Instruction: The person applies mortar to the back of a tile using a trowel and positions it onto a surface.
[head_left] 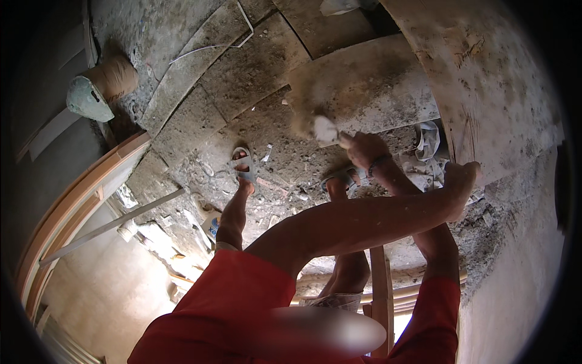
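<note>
My right hand [365, 150] is shut on the handle of a putty knife [326, 129], its pale blade angled up and left over dusty floor slabs [254, 67]. My left arm crosses over the right one, and my left hand [459, 185] grips the lower edge of a large stained board [467, 73] on the right. Crumpled white plastic [427, 142] lies just above that hand. My sandalled feet [242, 162] stand on debris-covered ground.
A paper sack with a pale green top [100, 91] lies at upper left. A curved orange wooden frame [79, 194] and a thin bar [112, 225] are at left. Rubble [491, 236] lines the right wall, and an upright timber [379, 273] stands behind my legs.
</note>
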`<action>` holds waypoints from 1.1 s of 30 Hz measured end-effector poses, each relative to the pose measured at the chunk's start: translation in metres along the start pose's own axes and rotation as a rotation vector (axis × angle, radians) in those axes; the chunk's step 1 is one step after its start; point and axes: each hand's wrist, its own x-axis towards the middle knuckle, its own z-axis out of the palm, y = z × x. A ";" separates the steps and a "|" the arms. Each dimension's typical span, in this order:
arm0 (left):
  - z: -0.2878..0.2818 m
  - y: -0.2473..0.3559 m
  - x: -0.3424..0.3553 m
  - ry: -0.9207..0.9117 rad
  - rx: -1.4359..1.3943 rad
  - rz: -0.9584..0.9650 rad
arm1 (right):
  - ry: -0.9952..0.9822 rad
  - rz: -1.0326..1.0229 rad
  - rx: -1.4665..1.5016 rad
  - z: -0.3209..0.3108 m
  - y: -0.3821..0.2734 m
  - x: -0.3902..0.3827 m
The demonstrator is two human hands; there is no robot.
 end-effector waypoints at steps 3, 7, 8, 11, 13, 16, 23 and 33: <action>0.012 0.000 -0.014 -0.086 0.077 -0.072 | 0.078 -0.003 0.033 0.018 0.007 -0.042; 0.001 -0.005 -0.009 -0.028 -0.016 0.141 | 0.743 0.459 0.208 -0.044 0.079 -0.054; 0.018 -0.017 -0.010 -0.055 0.007 0.108 | 0.867 0.363 0.073 -0.042 0.130 -0.073; 0.025 -0.025 -0.006 0.008 0.029 0.089 | 0.942 0.190 0.045 -0.026 0.183 -0.074; 0.010 -0.017 -0.002 0.112 0.034 0.115 | 0.749 0.209 0.193 -0.013 0.154 -0.054; -0.014 0.006 -0.001 -0.130 0.086 -0.065 | 0.297 0.180 0.227 0.000 0.067 -0.042; 0.008 -0.005 -0.007 -0.059 0.054 0.025 | 0.533 0.601 0.413 0.002 0.095 -0.103; -0.011 -0.006 0.041 -0.024 0.016 -0.035 | 0.349 0.134 0.260 0.091 0.012 -0.093</action>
